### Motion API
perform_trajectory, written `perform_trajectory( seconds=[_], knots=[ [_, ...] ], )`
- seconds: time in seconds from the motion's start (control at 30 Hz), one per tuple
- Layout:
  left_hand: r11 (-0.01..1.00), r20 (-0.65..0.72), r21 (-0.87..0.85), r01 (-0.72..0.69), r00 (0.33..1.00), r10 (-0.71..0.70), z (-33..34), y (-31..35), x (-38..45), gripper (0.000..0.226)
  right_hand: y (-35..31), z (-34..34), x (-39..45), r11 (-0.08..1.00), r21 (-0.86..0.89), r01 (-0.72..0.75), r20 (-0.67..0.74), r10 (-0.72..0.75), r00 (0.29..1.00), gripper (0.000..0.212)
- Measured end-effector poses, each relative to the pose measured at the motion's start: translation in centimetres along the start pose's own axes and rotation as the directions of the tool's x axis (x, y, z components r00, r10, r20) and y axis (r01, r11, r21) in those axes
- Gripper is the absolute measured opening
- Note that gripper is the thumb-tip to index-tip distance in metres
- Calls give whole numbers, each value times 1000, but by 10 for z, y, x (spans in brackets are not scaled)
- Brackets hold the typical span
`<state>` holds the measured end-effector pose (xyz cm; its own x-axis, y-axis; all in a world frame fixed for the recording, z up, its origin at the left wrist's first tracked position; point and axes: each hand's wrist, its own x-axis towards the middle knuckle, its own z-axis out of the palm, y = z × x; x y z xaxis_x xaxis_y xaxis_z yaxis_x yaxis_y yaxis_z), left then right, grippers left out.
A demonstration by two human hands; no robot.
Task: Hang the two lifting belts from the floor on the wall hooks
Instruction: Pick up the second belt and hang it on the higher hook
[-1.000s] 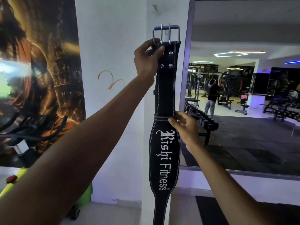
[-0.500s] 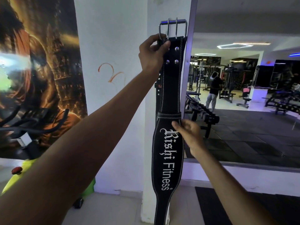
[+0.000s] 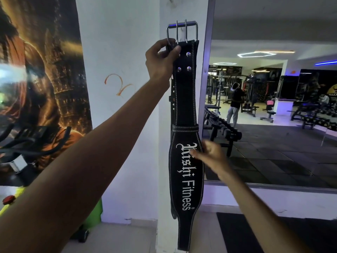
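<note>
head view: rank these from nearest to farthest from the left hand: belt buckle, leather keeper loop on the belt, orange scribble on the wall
Measured from the left hand:
1. Belt buckle, just above and to the right of the fingers.
2. Orange scribble, on the wall, lower left.
3. Keeper loop, well below on the belt.

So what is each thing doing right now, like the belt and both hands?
lifting belt: hanging straight down against the white pillar, held up near its top
buckle: at the top, prongs upright; whether it is on a hook cannot be told
left hand: gripping the belt just under the buckle
right hand: blurred, fingers at the belt's wide part, not gripping
</note>
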<state>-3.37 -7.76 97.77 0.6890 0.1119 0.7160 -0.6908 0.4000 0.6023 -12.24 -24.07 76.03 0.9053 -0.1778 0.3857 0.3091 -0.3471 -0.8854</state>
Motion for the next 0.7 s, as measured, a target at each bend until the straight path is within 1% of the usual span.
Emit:
perform_trajectory(
  seconds=[0.03, 0.07, 0.1, 0.17, 0.2, 0.3, 0.4, 0.47, 0.53, 0.7],
  knots=[
    [1000, 6, -4, 2, 1000, -1, 0, 2, 0, 20, -20, -7, 7, 998, 22, 56, -18, -55, 998, 55],
    [1000, 11, -6, 3, 1000, -3, 1, 3, 0, 20, -40, -14, 14, 992, 34, 119, -54, -117, 992, 64],
    [1000, 14, -3, 3, 1000, -3, 1, 3, -1, 20, -60, -18, 20, 983, 44, 180, -100, -175, 979, 67],
    [1000, 31, 3, 3, 1000, -3, 3, 1, -3, 21, -97, -26, 34, 956, 47, 291, -194, -277, 941, 66],
    [1000, 43, 7, 1, 999, -1, 4, 0, -5, 22, -116, -27, 40, 939, 46, 342, -217, -325, 920, 65],
    [999, 71, 25, -21, 997, 19, 8, -3, -11, 29, -157, -26, 58, 894, 74, 442, -225, -417, 881, 62],
    [999, 55, 47, -23, 998, 20, 12, -6, -18, 39, -182, -19, 70, 856, 135, 499, -256, -456, 852, 51],
    [998, 56, 58, -15, 998, 11, 11, -7, -22, 42, -190, -15, 76, 845, 125, 521, -311, -465, 829, 41],
    [997, 61, 79, -15, 998, 10, 10, -8, -27, 45, -192, -15, 82, 849, 122, 513, -368, -442, 818, 31],
    [991, 67, 135, -23, 998, 14, -1, -10, -42, 48, -190, -10, 86, 846, 157, 510, -425, -408, 808, 24]
  ],
)
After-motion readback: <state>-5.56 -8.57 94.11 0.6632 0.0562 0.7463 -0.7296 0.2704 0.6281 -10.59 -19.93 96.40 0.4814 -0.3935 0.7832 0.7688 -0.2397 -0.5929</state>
